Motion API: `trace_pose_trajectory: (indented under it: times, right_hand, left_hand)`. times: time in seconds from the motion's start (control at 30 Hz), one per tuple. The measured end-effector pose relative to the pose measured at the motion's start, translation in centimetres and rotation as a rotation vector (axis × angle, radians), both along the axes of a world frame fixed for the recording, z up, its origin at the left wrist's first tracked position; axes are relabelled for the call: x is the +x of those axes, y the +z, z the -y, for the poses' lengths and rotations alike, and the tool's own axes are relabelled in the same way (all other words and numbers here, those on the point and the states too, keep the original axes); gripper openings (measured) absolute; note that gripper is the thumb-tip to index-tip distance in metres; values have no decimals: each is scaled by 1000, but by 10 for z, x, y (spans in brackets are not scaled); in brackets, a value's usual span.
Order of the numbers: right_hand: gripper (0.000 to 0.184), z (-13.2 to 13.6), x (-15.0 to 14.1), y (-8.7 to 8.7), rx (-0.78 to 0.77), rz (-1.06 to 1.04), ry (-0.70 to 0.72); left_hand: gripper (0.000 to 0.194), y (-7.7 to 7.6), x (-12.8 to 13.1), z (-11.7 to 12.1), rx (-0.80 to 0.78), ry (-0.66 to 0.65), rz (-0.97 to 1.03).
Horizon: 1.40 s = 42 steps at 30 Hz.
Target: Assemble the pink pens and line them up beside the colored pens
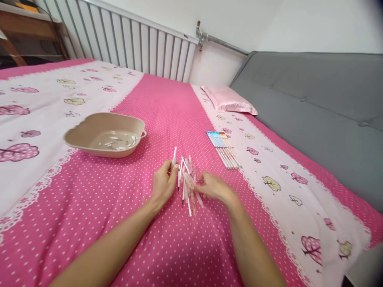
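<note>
At frame center, my left hand (164,182) clamps white pen (174,156), my right hand (214,186) touches seemingly unsorted pen pile (186,184), grip unclear; right of center, pen rows (220,140) already aligned.

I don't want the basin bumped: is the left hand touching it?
Apart. The head view shows dotted pink bedspread between the left hand and the tan basin.
</note>
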State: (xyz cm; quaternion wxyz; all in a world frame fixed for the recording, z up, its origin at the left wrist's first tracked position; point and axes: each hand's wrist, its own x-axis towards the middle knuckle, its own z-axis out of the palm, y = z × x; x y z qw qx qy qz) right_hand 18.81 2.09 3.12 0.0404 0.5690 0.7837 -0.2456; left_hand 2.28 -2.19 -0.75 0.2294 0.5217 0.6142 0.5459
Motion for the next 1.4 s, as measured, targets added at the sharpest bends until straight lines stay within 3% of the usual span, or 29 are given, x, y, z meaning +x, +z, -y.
trace_pose_trajectory:
  times: [0.33,0.53,0.63,0.77,0.93,1.07,1.4]
  right_hand:
    - [49,10,-21,-1,-11,34,8]
    - [31,7,-14,-2,-20,0,-25]
    - [26,8,-13,2,34,62,9]
    - [33,11,-17,6,123,160,-15]
    - [38,10,-28,-5,199,102,-88]
    - [31,7,-31,-14,194,81,-80]
    - [22,3,-27,-12,186,103,-80]
  left_hand:
    - [23,-2,-1,-1,8,0,-6]
    - [23,-2,-2,0,-12,2,-9]
    - [23,-3,-2,0,-21,7,-9]
    - [23,-3,-2,0,-20,6,-14]
    - [22,-3,-2,0,-8,0,-11]
    - [22,-3,-2,0,-13,0,-5]
    - [25,-2,-1,0,-21,4,-17]
